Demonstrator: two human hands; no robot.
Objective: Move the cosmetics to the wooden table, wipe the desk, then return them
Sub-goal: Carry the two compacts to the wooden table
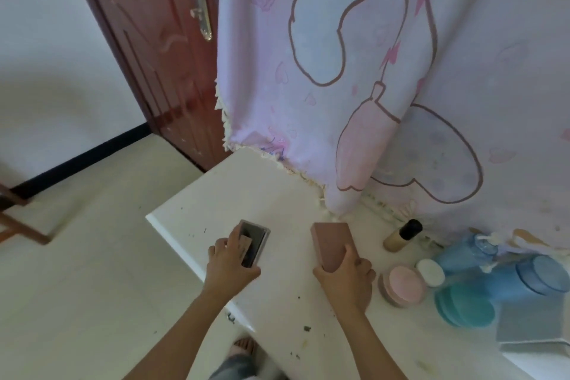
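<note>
Two cosmetics gripped on desk (246, 188).
My left hand (229, 262) curls over dark case (257, 239); right hand (342, 279) wraps pink box (330, 242); both point away.

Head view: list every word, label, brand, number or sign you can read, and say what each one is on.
No text can be read in this view.
Pink box, held by the right hand: plain faces, no print shows.
Dark compact, held by the left hand: no label shows.
Bottle: no label can be made out.
Curtain: only drawings, plus bluish marks near the hem, too blurred to read.
</note>
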